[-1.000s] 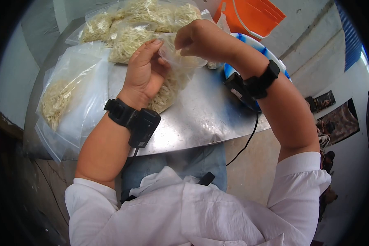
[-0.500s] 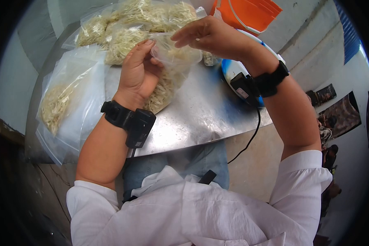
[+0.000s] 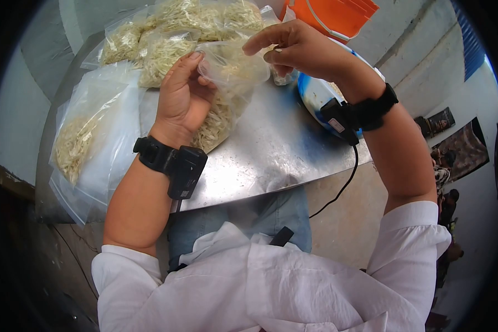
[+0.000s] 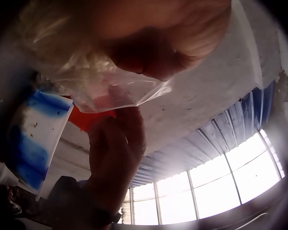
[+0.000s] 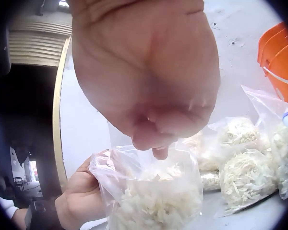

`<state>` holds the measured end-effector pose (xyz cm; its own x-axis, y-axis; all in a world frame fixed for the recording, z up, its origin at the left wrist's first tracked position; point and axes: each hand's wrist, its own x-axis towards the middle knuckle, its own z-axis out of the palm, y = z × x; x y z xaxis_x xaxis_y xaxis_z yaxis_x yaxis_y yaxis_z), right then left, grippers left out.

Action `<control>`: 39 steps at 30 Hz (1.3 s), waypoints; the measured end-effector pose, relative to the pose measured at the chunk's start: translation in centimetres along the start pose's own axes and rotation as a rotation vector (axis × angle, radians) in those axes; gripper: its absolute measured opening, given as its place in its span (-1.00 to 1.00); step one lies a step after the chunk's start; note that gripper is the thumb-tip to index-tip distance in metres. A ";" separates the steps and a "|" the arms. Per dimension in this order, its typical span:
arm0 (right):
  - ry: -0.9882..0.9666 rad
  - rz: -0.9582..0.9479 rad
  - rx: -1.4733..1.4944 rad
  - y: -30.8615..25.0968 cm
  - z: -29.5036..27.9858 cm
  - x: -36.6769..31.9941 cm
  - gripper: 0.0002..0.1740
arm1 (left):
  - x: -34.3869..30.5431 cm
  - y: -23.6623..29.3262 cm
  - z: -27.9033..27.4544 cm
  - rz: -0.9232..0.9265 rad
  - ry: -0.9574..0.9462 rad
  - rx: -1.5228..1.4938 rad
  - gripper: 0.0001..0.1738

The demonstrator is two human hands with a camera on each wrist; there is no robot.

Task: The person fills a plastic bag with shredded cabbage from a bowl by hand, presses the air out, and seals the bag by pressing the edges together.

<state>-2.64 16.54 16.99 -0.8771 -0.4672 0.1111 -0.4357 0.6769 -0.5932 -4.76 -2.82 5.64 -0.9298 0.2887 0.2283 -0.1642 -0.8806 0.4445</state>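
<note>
In the head view my left hand (image 3: 185, 97) pinches the near-left rim of a clear plastic bag (image 3: 229, 102) between thumb and fingers. The bag's mouth gapes, and pale shredded strips (image 5: 153, 203) fill its lower part in the right wrist view. My right hand (image 3: 304, 50) is over the far-right side of that mouth, fingers loosely bent and the index finger reaching out. From the right wrist, the fingertips (image 5: 159, 152) overlap the bag's opening, with nothing visible gripped. Part of the right hand (image 4: 117, 143) shows beyond the bag's rim in the left wrist view.
Several filled bags (image 3: 166, 58) crowd the back of the metal table (image 3: 271, 144). A stack of flat clear bags (image 3: 113, 110) lies at left, a partly filled bag (image 3: 74, 146) on top. A blue-and-white basin (image 3: 315, 102) stands at right, an orange bucket (image 3: 337, 16) behind it.
My right hand's fingers have loosened from a tighter curl, and the hand has shifted right over the bag's mouth. My left hand keeps its pinch on the rim, moving slightly left.
</note>
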 end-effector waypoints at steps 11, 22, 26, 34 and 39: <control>0.092 0.081 -0.262 8.6 2.6 0.8 -0.82 | 0.9 2.2 -0.7 0.080 0.002 -0.131 -0.96; -0.242 -0.062 -0.741 14.0 6.7 5.4 -0.87 | 0.9 2.5 -0.6 0.078 0.047 -0.081 -0.95; -0.275 -0.036 -0.721 14.6 7.2 6.4 -0.83 | 0.9 2.4 -0.5 0.087 0.036 -0.067 -0.94; -0.241 0.314 -0.385 10.9 5.2 3.9 -0.87 | 0.9 2.3 -0.6 0.083 0.047 -0.058 -0.93; -0.188 0.319 -0.360 9.0 3.5 0.4 -0.85 | 0.9 2.3 -0.6 0.076 0.074 -0.054 -0.93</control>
<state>-6.18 20.41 8.90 -0.9407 -0.2772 -0.1958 -0.2231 0.9399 -0.2585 -6.17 -4.77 6.31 -0.9617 0.1932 0.1943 -0.1078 -0.9187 0.3800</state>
